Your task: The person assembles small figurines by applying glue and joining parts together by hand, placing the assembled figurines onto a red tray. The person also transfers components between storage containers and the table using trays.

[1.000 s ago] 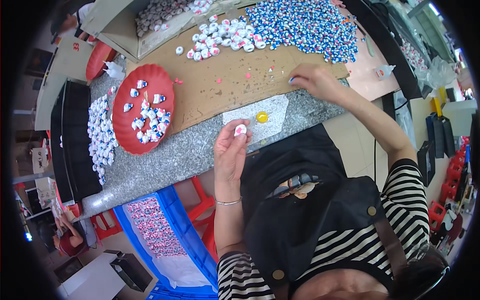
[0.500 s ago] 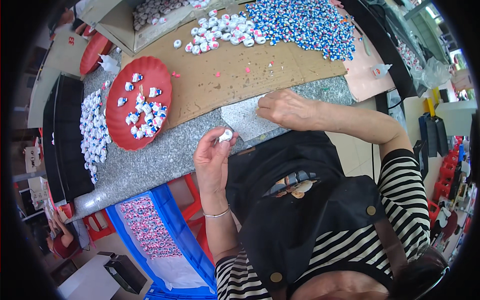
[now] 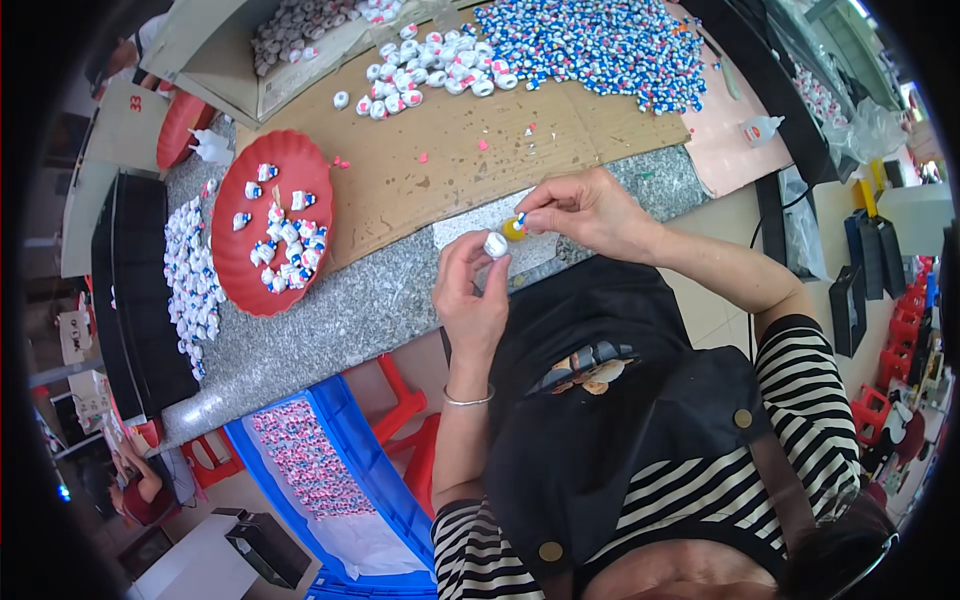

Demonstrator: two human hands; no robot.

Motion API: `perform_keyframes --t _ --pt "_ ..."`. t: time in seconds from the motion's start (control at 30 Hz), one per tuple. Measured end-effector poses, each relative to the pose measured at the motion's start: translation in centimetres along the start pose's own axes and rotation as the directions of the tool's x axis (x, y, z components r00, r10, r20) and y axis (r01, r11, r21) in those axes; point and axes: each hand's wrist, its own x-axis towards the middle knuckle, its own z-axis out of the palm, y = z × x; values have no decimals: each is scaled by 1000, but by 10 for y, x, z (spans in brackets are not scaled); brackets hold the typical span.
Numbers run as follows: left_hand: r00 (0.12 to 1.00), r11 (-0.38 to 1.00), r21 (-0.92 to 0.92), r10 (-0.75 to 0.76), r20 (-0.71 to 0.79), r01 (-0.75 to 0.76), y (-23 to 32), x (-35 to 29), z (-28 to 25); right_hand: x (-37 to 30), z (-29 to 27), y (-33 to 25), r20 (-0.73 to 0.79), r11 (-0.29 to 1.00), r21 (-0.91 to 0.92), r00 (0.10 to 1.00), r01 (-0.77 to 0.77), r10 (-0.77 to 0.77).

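The left hand (image 3: 472, 290) is raised just above the near edge of the grey stone bench (image 3: 330, 320), fingers curled and closed on a small white cap-like piece (image 3: 496, 244) pinched at the fingertips, its open face turned toward the other hand. The right hand (image 3: 585, 212) is shut in a fine pinch on a tiny blue and white part (image 3: 521, 218), held right over a small yellow blob (image 3: 513, 230) that sits on a pale sheet (image 3: 470, 228) lying on the bench; whether the part touches the yellow is too small to tell. To do this well, the small part should probably be dabbed lightly and brought straight across to the white piece, which is already just beside it, with the left hand kept steady so the two meet squarely. The left forearm comes up from below, wrist bent back, a thin bracelet (image 3: 468, 400) around it; the right arm reaches in from the right side, wrist low and fingers pointing left and down. Farther out lie a red plate (image 3: 235, 285) with finished-looking white, blue and red pieces, a sheet of brown cardboard (image 3: 480, 160) with a heap of tiny coloured parts (image 3: 600, 45) and a cluster of white caps (image 3: 420, 75), and a blue crate (image 3: 350, 470) below the bench.
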Motion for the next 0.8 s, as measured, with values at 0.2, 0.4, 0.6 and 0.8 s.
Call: perform_keyframes --t 0.2,0.4,0.6,0.8 --pt "983 978 125 153 98 -165 16 4 15 -11 -8 -4 49 999 -31 999 24 -22" --pt "872 953 -188 -126 473 239 26 22 -6 -11 -15 -7 201 806 -326 869 495 -452" --pt "882 863 -254 -354 312 436 17 12 -8 -7 7 0 130 812 -336 877 478 -463" --pt "996 985 156 -79 38 72 32 45 -76 36 -32 29 38 840 -380 914 387 -404"
